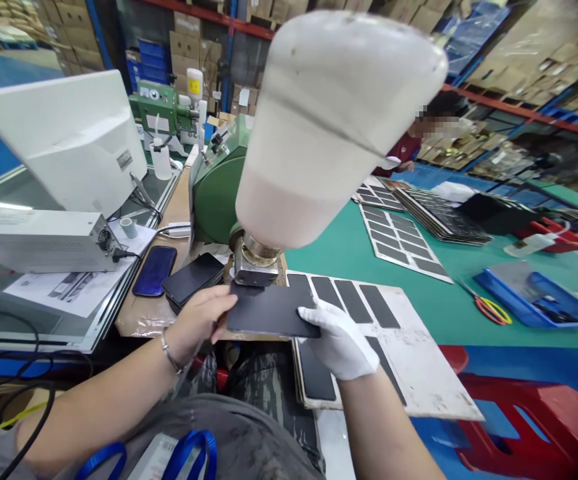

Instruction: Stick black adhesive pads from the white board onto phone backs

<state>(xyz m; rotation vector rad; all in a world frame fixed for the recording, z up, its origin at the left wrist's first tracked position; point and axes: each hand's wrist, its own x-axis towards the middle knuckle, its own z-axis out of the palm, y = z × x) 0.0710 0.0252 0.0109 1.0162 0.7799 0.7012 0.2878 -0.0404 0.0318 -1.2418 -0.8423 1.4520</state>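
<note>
Looming nearest, a milky plastic bottle (329, 140) tops the metal head (255, 269); just beneath sits the black rectangular panel (271, 313), long axis running left to right — bare left hand (203, 310) pinching one end, white-gloved right hand (341, 339) gripping the other.

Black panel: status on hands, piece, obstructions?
Left hand bare, right hand gloved, holding opposite ends of black panel. Panel's far edge at metal machine head, contact unclear. No obstruction seen between hands.
</note>
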